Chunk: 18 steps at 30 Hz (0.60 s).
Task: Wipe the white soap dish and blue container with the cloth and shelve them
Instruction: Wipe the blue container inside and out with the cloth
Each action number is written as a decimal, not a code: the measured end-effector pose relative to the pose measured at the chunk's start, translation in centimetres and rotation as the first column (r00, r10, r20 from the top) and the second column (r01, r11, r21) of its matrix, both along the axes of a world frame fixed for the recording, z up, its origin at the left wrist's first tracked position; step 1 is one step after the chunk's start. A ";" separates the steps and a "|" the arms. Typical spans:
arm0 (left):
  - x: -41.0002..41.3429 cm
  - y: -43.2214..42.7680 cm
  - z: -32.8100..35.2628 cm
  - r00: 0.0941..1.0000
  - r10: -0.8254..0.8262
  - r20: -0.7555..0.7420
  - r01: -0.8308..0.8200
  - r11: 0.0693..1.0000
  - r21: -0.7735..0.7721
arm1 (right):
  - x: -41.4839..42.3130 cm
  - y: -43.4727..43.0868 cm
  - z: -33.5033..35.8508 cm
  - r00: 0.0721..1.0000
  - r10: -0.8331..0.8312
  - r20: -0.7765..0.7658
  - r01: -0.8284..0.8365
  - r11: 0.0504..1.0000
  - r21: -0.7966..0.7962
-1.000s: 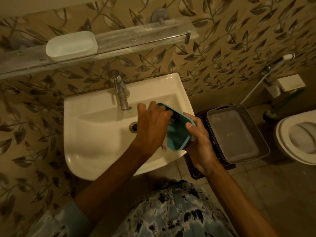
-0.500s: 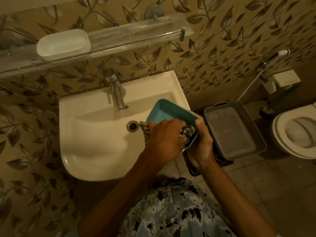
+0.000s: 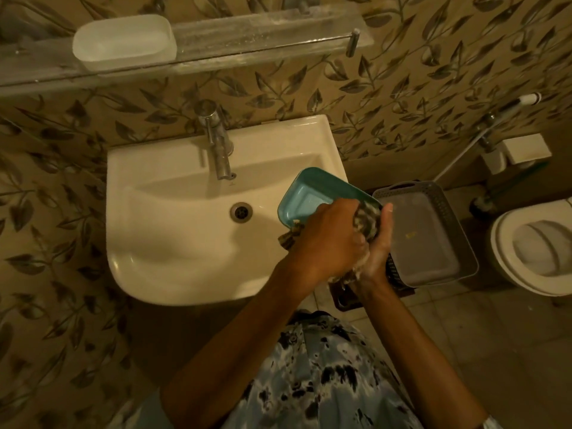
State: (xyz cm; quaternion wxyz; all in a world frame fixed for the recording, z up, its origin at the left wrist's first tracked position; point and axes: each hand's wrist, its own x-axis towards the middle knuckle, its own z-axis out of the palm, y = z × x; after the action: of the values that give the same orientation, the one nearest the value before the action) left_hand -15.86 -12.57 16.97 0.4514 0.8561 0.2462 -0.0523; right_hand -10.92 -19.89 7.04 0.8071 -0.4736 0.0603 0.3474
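The white soap dish sits on the glass shelf at the upper left. The blue container is tilted over the right edge of the sink, its open side facing me. My right hand grips its near right end from below. My left hand presses a patterned cloth into the container's right part; cloth ends poke out by the wrist. Much of the container's near side is hidden by my hands.
A white sink with a chrome tap and drain is below the shelf. A grey basket stands on a dark stool right of the sink. A toilet and wall sprayer are at the far right.
The container turned from edge-on to open side up. My left hand with the cloth moved from its far rim down to its near right part.
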 end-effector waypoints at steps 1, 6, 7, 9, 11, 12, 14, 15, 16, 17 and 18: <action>-0.2 0.0 -0.1 0.994 -0.100 -0.054 0.103 0.992 0.068 | 0.4 -0.3 -0.1 1.000 0.007 0.005 -0.007 1.000 0.007; -0.7 1.7 1.1 0.892 -0.366 -0.267 0.420 0.888 0.188 | 0.1 -0.7 0.5 0.997 0.047 0.061 -0.036 0.985 -0.170; -1.0 2.3 1.4 0.874 -0.378 -0.304 0.443 0.878 0.182 | 0.1 -0.6 0.4 0.994 0.070 0.079 -0.053 0.979 -0.198; -1.5 3.3 1.7 0.859 -0.362 -0.362 0.467 0.845 0.261 | 0.4 -0.5 0.5 0.988 0.098 0.116 -0.070 0.973 -0.218; -1.7 3.8 1.7 0.865 -0.338 -0.372 0.471 0.803 0.365 | 0.9 -0.4 0.8 0.979 0.121 0.164 -0.080 0.968 -0.239; -1.6 3.6 1.6 0.862 -0.348 -0.368 0.480 0.793 0.375 | 1.1 -0.3 0.9 0.977 0.113 0.182 -0.066 0.967 -0.247; -1.5 2.9 1.0 0.858 -0.392 -0.332 0.497 0.798 0.340 | 1.5 -0.3 0.7 0.977 0.083 0.198 -0.035 0.971 -0.236; -1.4 2.5 0.7 0.869 -0.407 -0.281 0.486 0.809 0.330 | 1.7 -0.2 0.7 0.976 0.077 0.202 -0.027 0.971 -0.238; -1.3 2.2 0.2 0.888 -0.403 -0.220 0.456 0.831 0.319 | 1.8 -0.2 0.7 0.977 0.076 0.201 -0.027 0.971 -0.236; -1.3 2.0 -0.2 0.914 -0.376 -0.154 0.406 0.865 0.295 | 1.7 -0.2 0.8 0.978 0.069 0.197 -0.023 0.974 -0.227; -1.3 1.6 -0.6 0.939 -0.329 -0.099 0.343 0.903 0.259 | 1.7 -0.2 0.8 0.978 0.064 0.201 -0.019 0.976 -0.219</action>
State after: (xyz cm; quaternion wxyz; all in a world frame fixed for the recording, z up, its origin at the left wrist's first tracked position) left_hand -17.15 -10.96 16.32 0.3070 0.9378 0.1117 -0.1175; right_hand -9.17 -20.12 7.83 0.7454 -0.5930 0.0037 0.3046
